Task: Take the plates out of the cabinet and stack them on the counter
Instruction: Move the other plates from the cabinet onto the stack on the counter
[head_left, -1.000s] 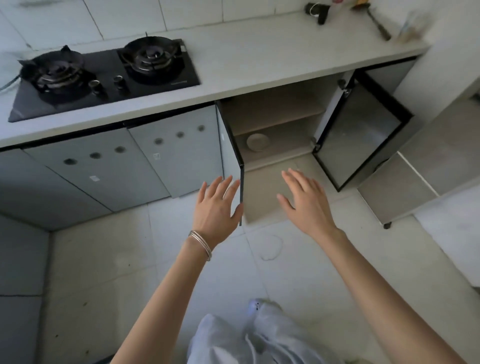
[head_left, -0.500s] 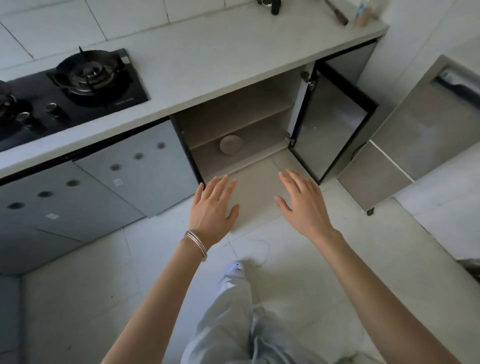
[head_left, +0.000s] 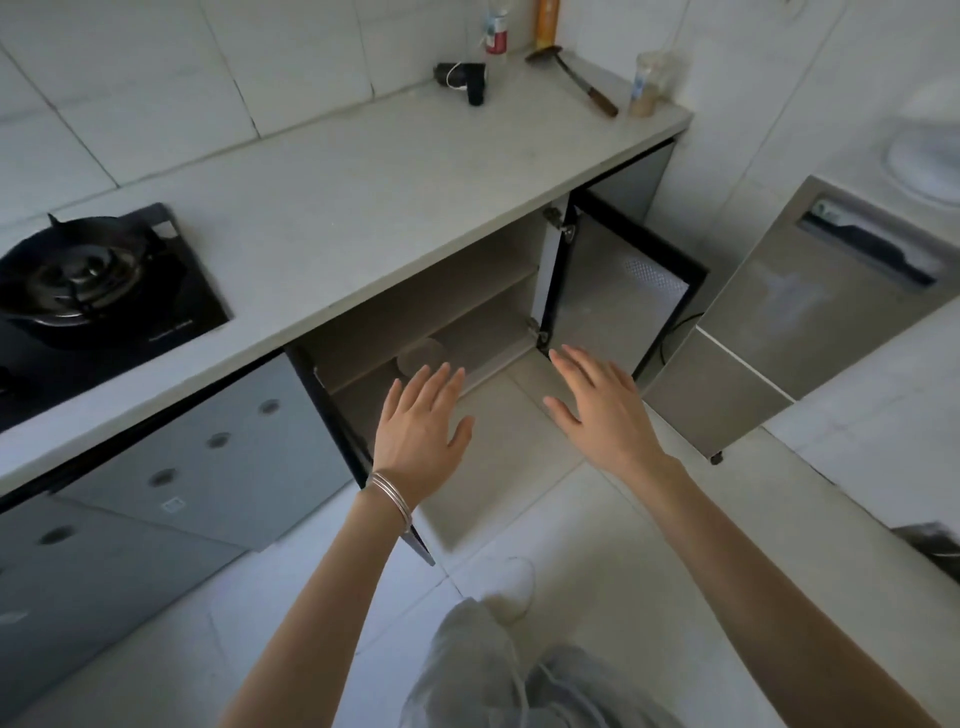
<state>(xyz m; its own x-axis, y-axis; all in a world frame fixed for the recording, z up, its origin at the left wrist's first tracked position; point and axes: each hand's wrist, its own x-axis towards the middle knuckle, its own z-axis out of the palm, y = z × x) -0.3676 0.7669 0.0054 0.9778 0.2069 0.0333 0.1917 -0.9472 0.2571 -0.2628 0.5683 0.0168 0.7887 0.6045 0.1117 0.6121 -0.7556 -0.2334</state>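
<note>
The cabinet (head_left: 467, 291) under the counter (head_left: 363, 176) stands with both doors swung wide. On its bottom shelf lie pale round plates (head_left: 422, 354), partly hidden behind my fingertips. My left hand (head_left: 422, 426), with bangles on the wrist, hovers flat and open just in front of the plates, over the cabinet's lower edge. My right hand (head_left: 597, 402) is open too, fingers spread, in front of the right door (head_left: 623, 296). Neither hand touches anything.
A black gas hob (head_left: 98, 291) sits on the counter's left. Bottles, a jar and a knife (head_left: 576, 78) stand at the counter's far right end. A steel appliance (head_left: 831, 306) stands to the right. The left door (head_left: 358, 447) juts out beneath my left wrist.
The view has swung left and closer, so the cabinet opening sits nearer my hands. Both hands have reached forward towards the bottom shelf, still open and holding nothing.
</note>
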